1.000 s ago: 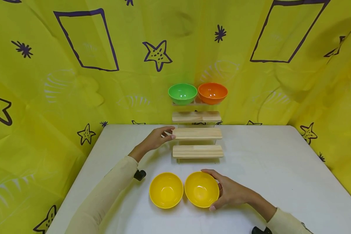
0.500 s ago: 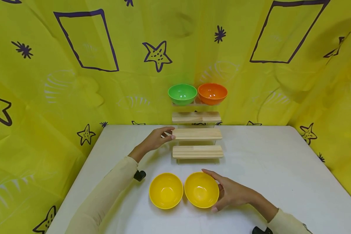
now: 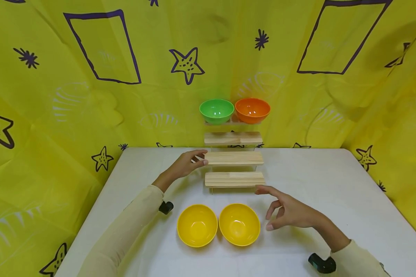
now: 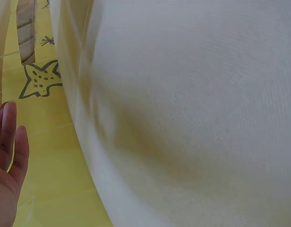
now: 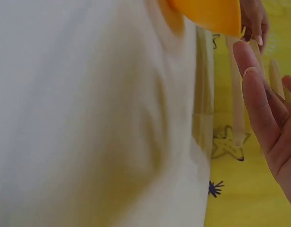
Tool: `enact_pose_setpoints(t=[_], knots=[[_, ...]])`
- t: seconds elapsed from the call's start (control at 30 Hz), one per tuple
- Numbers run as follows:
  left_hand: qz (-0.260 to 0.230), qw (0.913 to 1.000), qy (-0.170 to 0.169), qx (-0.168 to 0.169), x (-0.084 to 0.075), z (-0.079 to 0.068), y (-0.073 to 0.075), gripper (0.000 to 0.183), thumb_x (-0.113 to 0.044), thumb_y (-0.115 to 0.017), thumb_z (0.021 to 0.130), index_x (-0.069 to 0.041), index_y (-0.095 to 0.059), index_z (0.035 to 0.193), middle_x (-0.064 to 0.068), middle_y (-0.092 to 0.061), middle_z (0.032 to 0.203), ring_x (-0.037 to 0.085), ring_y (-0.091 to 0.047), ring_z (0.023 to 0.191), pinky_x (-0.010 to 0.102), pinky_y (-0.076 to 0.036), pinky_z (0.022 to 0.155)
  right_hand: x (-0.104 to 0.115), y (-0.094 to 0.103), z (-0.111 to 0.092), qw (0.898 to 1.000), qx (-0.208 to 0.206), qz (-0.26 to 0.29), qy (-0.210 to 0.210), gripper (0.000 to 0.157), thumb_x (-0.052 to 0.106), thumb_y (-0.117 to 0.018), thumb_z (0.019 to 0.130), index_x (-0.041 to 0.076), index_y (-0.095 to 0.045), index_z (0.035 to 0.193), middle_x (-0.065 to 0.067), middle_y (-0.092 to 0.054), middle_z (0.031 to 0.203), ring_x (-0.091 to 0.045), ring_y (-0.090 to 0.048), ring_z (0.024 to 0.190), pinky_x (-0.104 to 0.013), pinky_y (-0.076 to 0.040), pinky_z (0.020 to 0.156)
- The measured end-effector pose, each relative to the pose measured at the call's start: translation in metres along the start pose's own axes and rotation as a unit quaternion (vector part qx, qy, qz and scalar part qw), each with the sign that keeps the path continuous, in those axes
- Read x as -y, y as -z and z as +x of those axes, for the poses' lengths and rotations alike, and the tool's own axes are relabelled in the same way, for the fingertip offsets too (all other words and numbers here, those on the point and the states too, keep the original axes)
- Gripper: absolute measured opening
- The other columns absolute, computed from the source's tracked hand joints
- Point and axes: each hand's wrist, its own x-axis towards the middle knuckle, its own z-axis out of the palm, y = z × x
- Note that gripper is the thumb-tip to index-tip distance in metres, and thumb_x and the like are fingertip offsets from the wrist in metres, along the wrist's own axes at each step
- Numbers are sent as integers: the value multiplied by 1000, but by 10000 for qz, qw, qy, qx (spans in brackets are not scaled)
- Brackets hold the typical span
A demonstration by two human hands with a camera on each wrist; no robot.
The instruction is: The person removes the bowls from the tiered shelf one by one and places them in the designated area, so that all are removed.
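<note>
My left hand [image 3: 187, 163] pinches the left end of a wooden plank [image 3: 234, 158] on a stepped display stand, thumb in front and fingers behind. Two yellow bowls stand side by side in front of the stand, the left bowl [image 3: 197, 226] and the right bowl [image 3: 239, 225]. To the right of the latter, my right hand [image 3: 291, 209] hovers with loosely bent fingers and nothing in them; its forefinger overlaps the lowest plank's right corner in the head view. In the right wrist view, part of a yellow bowl [image 5: 211, 14] shows beyond the fingertips.
A green bowl [image 3: 216, 111] and an orange bowl [image 3: 252, 110] sit on the stand's top step. Between them and the held plank is another plank [image 3: 233, 138]; the lowest step [image 3: 234, 179] is nearest. The white table [image 3: 332, 192] is backed by a yellow patterned curtain [image 3: 152, 107].
My right hand has let go of the right yellow bowl and moved right and slightly away from me. That bowl stays in place. The left hand has not moved.
</note>
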Motion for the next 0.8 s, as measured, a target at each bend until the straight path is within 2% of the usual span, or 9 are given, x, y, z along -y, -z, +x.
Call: enact_pose_setpoints(t=[0.2,0.43,0.5,0.67,0.8], knots=[[37,10000,-13,-19,-1,0,1,51,-33,-63,101,-12,-52,147,13,-66,129,27,-65,106,39,-55,89,14,29,5,9971,-561,-481,188,92,0,-78,84,7,-23,158,-28,-35,150,-20,-71,81,-35,-60,64],[41,10000,-19,27,-2,1,1,53,-34,-62,101,-13,-51,148,13,-66,130,27,-64,107,39,-55,90,27,60,17,9864,-1266,-964,404,80,3,-75,88,10,-32,155,11,-49,139,-20,-71,78,-32,-59,68],[35,10000,-25,24,-2,1,1,53,-33,-62,101,-13,-51,148,13,-66,130,27,-65,107,39,-55,90,31,68,22,9816,-1508,-1107,382,76,4,-74,89,12,-34,154,9,-50,139,-20,-71,78,-30,-58,70],[33,10000,-28,-2,-3,-1,1,53,-33,-63,101,-12,-52,148,14,-66,129,27,-65,106,38,-55,89,43,86,36,9721,-1993,-1208,266,72,8,-72,92,11,-35,153,-12,-48,143,-18,-71,78,-28,-57,74],[16,10000,-62,11,-3,-1,1,53,-32,-63,100,-11,-52,147,14,-66,129,27,-65,106,38,-55,88,52,100,47,9671,-2323,-1031,91,70,11,-71,94,13,-35,153,-11,-46,145,-13,-69,79,-27,-56,70]])
